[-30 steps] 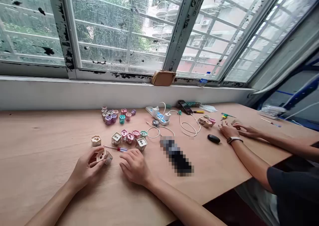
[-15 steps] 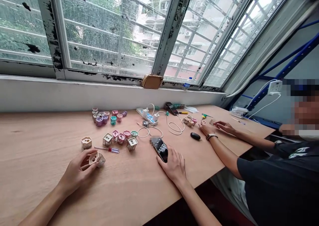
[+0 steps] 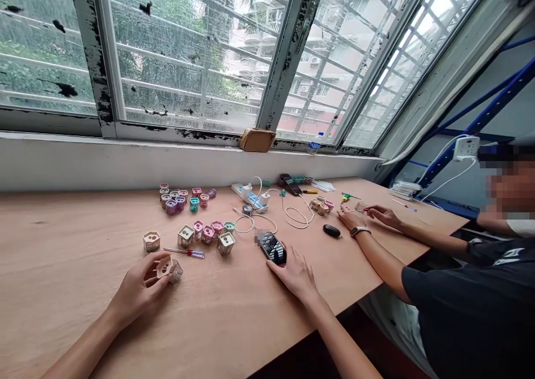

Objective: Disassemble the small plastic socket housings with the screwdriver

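Observation:
My left hand (image 3: 140, 287) pinches a beige pencil sharpener (image 3: 171, 268) between thumb and fingers, just above the table. It has two holes in its top and see-through sides. Beyond it stands a similar beige sharpener (image 3: 151, 241), and a screwdriver (image 3: 186, 253) with a clear and red handle lies to the right. My right hand (image 3: 295, 276) rests on the table at the near right corner of a dark phone (image 3: 273, 249). Its thumb touches the phone's near edge, and its fingers lie apart beside it.
Several pink and beige sharpeners (image 3: 208, 234) stand ahead, with a mixed group (image 3: 179, 200) behind. A power strip (image 3: 251, 198) with white cables lies farther back. A black oval object (image 3: 331, 231) is right of the phone. A co-worker's hands (image 3: 353, 218) work at the right.
My right hand's fingers have drawn back from the phone's right side, showing more of its screen. My left hand keeps its hold on the sharpener. The whole view has shifted slightly.

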`<action>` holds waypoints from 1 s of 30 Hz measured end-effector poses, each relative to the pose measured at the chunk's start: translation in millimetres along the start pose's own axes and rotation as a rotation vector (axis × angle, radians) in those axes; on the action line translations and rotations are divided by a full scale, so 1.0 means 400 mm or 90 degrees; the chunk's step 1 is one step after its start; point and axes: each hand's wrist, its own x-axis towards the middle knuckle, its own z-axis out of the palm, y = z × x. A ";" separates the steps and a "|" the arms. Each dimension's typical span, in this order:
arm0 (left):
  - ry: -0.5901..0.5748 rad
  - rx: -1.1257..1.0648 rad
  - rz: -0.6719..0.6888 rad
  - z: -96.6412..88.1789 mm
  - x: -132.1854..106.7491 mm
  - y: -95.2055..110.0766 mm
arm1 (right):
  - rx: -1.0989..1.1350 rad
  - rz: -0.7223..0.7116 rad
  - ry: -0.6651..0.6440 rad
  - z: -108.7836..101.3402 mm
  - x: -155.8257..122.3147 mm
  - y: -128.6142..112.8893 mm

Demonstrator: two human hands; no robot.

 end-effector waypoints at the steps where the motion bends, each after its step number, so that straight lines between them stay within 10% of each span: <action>1: -0.004 0.001 0.000 0.001 0.000 0.001 | 0.013 -0.025 0.015 -0.001 -0.008 -0.015; 7: -0.024 -0.012 -0.007 0.000 0.000 0.002 | 0.265 -0.371 -0.067 0.066 -0.100 -0.242; 14: -0.040 -0.044 0.005 -0.015 0.004 -0.016 | 0.594 -0.457 -0.323 0.208 -0.080 -0.500; 30: -0.059 0.009 0.022 -0.034 0.007 0.012 | 0.680 -0.439 -0.383 0.186 -0.035 -0.481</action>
